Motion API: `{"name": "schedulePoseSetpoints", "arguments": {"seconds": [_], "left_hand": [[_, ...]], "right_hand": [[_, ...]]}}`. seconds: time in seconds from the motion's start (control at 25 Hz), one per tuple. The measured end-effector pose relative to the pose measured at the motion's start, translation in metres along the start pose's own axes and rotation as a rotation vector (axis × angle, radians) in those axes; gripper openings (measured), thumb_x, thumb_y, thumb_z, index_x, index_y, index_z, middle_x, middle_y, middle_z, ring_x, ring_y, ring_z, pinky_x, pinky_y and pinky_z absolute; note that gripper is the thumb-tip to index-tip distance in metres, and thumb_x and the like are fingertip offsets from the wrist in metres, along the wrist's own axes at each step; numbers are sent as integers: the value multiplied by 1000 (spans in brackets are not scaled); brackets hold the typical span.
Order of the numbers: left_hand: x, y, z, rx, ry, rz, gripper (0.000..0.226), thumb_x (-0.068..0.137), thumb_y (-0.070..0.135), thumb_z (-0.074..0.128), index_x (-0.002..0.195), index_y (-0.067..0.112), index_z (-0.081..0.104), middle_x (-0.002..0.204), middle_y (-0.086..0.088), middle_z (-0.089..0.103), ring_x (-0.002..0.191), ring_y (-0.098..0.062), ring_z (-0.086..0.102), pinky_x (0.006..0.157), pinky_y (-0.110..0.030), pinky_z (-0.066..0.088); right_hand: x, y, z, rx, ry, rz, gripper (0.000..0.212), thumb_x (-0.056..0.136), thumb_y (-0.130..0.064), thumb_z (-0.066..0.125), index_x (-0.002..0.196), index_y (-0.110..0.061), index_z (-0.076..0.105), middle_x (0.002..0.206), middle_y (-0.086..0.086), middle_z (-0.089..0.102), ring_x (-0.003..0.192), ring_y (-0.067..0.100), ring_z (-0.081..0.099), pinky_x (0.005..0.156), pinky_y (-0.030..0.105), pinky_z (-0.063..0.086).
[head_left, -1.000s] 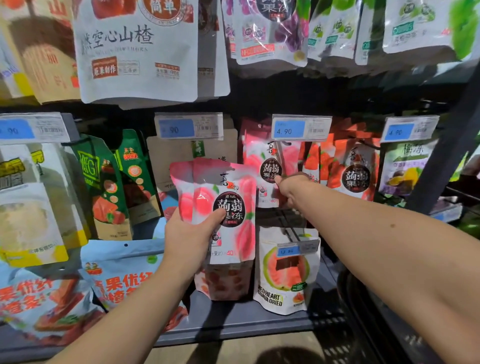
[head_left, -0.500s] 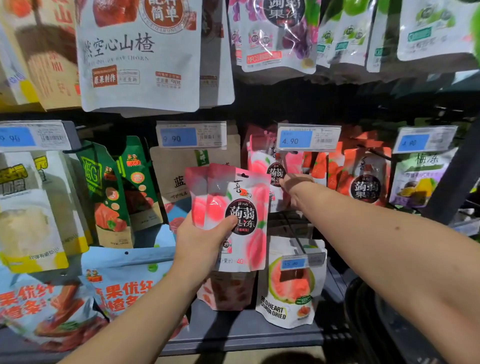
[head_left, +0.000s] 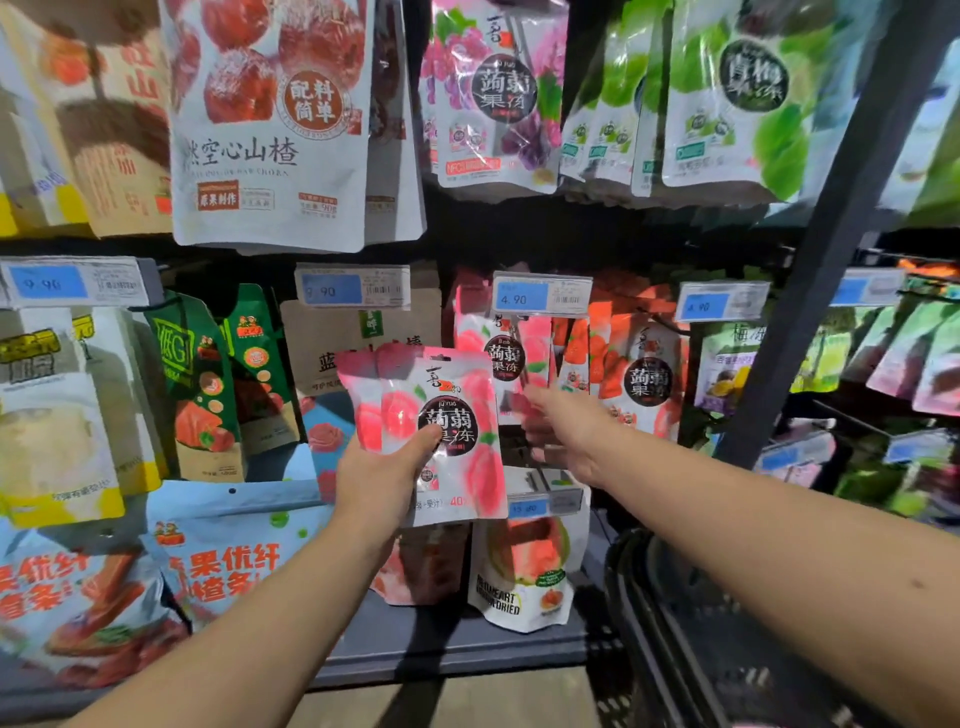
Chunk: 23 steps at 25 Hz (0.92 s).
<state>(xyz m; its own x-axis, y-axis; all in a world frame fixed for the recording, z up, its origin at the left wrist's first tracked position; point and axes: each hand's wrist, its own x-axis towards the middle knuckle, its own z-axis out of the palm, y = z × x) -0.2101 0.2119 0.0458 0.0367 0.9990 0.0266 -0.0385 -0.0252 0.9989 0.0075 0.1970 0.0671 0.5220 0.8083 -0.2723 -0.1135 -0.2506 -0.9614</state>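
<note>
Shelving of dark metal fills the view in a dim shop aisle, with snack pouches hanging in rows from hooks. A grey shelf board (head_left: 457, 649) runs along the bottom, carrying a guava pouch (head_left: 524, 571) and blue bags (head_left: 223, 561) that lean against the back. A strip of pale floor (head_left: 441, 701) shows beneath it. A dark upright post (head_left: 831, 260) slants up the right side, and a black basket (head_left: 727, 649) sits low under the right forearm.

The left hand (head_left: 382, 478) grips peach jelly pouches (head_left: 457, 415) from below, thumb across the front, holding them upright in the air in front of the middle row. The right hand (head_left: 563, 441) reaches just beside them to the hanging peach pouches (head_left: 501, 353) under the 4.90 price tag (head_left: 540, 296). Its fingers are blurred, so I cannot tell whether they pinch a pouch.

Strawberry pouches (head_left: 644, 379) hang beside that hook. Above are a white hawthorn bag (head_left: 270, 130), grape pouches (head_left: 498, 93) and green pouches (head_left: 727, 93).
</note>
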Motion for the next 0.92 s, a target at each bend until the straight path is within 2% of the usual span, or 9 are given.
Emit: {"name": "schedulePoseSetpoints", "arguments": {"seconds": [0.08,0.16,0.24,0.32,0.44,0.52,0.6,0.76,0.92], "left_hand": [[-11,4,8,1,-30,-16,47,81,36,87,115,9,68,91,-7,71,74,-9,61,63,-23,44],[-21,8,16,-13,-54,-5,43,81,35,87,110,10,66,90,1,69,77,-10,63,63,-24,45],[-31,12,23,-7,-103,8,34,83,34,85,105,14,68,85,6,69,78,-11,66,60,-21,44],[-39,17,27,-48,-173,12,35,85,45,81,109,20,72,89,8,74,88,-15,71,69,-24,49],[-42,25,24,-80,-210,-24,36,90,62,67,99,28,71,92,8,74,93,-15,69,88,-37,53],[-41,25,17,-60,-183,-4,15,103,40,58,100,27,66,100,5,72,96,-17,65,85,-34,48],[-40,22,8,-18,-156,24,18,104,28,57,116,19,67,115,-2,73,104,-21,67,87,-33,49],[-37,23,-4,-22,-109,29,17,106,24,55,119,17,62,105,3,67,89,-9,62,70,-23,44],[-29,26,-11,-24,-81,61,14,105,26,57,116,18,61,97,10,67,91,-14,63,69,-27,44]], "right_hand": [[-34,5,-2,-33,-172,29,42,85,-49,76,108,-14,72,82,0,67,75,16,61,76,34,54],[-49,11,-1,-86,-147,2,52,82,-51,80,113,-10,73,88,0,71,80,16,64,75,33,54],[-59,14,-2,-61,-67,-38,41,87,-33,81,112,-2,71,87,5,69,70,15,62,64,29,50],[-66,15,-7,40,-38,-25,24,92,-14,75,108,2,69,88,12,71,64,16,64,57,27,49],[-64,14,-23,76,-21,-109,23,93,-8,71,114,2,68,108,23,74,89,28,70,80,40,58],[-62,12,-32,92,24,-165,35,90,-12,75,122,-6,65,109,19,75,100,31,71,93,46,58],[-62,8,-40,114,84,-194,48,81,-15,81,124,-15,60,112,16,73,104,34,71,98,53,56],[-56,4,-39,83,123,-218,51,79,-18,83,122,-17,58,114,14,71,104,35,70,97,55,55],[-42,-2,-28,61,158,-259,40,72,-27,84,103,-32,60,115,9,71,107,33,68,100,54,54]]}}
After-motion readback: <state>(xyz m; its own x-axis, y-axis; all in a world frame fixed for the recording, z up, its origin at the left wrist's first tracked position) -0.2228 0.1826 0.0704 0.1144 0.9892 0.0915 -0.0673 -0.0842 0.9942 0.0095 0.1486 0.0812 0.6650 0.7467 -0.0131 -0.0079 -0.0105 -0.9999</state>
